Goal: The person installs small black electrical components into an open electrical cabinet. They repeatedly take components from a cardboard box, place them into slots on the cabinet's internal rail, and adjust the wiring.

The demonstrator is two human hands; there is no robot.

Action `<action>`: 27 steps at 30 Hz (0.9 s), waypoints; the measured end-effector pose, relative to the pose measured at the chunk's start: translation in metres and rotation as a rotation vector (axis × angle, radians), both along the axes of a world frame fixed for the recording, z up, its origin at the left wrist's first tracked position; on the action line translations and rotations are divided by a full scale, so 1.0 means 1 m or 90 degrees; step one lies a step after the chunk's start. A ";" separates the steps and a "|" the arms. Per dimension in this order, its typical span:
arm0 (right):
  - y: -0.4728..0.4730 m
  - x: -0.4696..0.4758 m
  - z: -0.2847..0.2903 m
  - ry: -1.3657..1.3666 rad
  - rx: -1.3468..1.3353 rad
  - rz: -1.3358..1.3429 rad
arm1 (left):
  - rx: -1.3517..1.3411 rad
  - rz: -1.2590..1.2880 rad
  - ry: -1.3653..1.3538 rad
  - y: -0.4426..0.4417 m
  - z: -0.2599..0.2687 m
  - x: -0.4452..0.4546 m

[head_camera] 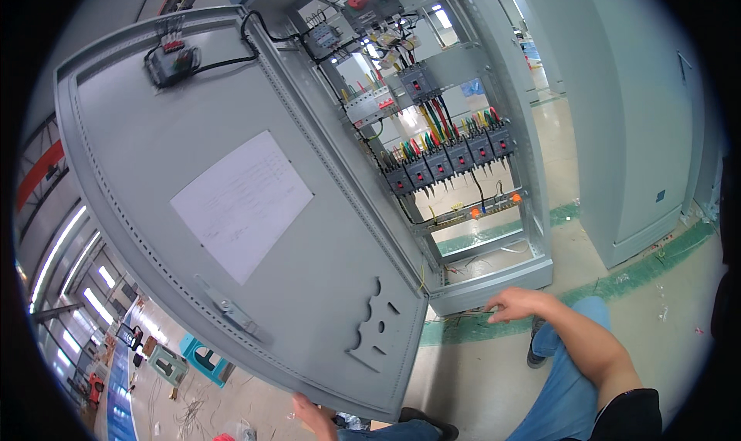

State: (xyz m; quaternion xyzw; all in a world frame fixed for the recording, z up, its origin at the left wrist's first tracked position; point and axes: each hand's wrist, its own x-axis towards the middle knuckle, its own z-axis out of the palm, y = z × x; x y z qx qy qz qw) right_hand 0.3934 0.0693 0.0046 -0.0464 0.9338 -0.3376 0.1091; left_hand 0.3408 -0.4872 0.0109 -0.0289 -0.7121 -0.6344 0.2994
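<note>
My left hand [312,416] is at the lower edge of the open grey metal cabinet door [243,105]; its fingers are partly hidden, so its grip cannot be made out. My right hand [514,305], holding nothing, is in front of the cabinet's base [492,286], fingers partly bent. A sheet of paper with writing [243,206] is fixed to the door's inner face. Inside the cabinet, a row of black moulded-case circuit breakers [450,158] has coloured wires on top. Above it are a single larger breaker [418,85] and white miniature breakers [370,106]. A busbar with orange insulators [474,214] runs lower down.
Another grey cabinet [631,151] stands to the right. Green floor tape [613,280] runs past the cabinet bases. A teal plastic stool [204,360] and a pale green one [168,364] stand behind the door at lower left. Wire scraps [191,419] lie on the floor.
</note>
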 end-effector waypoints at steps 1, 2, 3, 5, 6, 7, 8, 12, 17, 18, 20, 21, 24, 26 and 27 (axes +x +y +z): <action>-0.003 0.003 0.000 -0.022 -0.012 0.003 | -0.031 0.017 -0.010 0.015 -0.001 0.024; -0.006 0.009 0.007 0.002 0.003 0.018 | -0.010 -0.035 0.026 0.018 -0.020 0.029; -0.011 0.017 0.014 0.023 0.020 0.035 | 0.013 -0.087 0.058 0.019 -0.041 0.035; -0.011 0.043 0.042 0.030 -0.017 0.043 | -0.227 -0.048 0.037 0.074 -0.040 0.089; -0.022 0.053 0.069 0.018 -0.085 0.054 | -0.309 -0.111 0.100 0.087 -0.034 0.106; -0.030 0.062 0.087 0.006 -0.154 0.068 | -0.293 -0.202 0.110 0.103 -0.036 0.121; -0.032 0.071 0.096 0.060 -0.241 0.047 | -0.238 -0.287 0.036 0.114 -0.058 0.130; -0.033 0.109 0.121 0.377 -0.495 -0.062 | -0.476 -0.708 0.014 0.178 0.010 0.135; -0.039 0.134 0.139 0.867 -0.342 -0.201 | -0.527 -0.770 0.054 0.200 0.002 0.106; -0.032 0.134 0.139 0.914 -0.243 -0.241 | -0.528 -0.754 0.050 0.199 -0.006 0.097; -0.011 0.132 0.146 0.922 -0.058 -0.346 | -0.531 -0.722 0.044 0.194 -0.014 0.081; 0.005 0.126 0.148 0.912 -0.031 -0.391 | -0.529 -0.707 0.044 0.195 -0.013 0.075; 0.061 0.088 0.150 0.864 -0.061 -0.485 | -0.512 -0.687 -0.032 0.189 0.005 0.060; 0.090 0.056 0.157 0.800 -0.225 -0.510 | -0.511 -0.652 -0.046 0.183 0.002 0.049; 0.107 0.041 0.156 0.828 -0.175 -0.526 | -0.514 -0.637 -0.050 0.183 0.003 0.045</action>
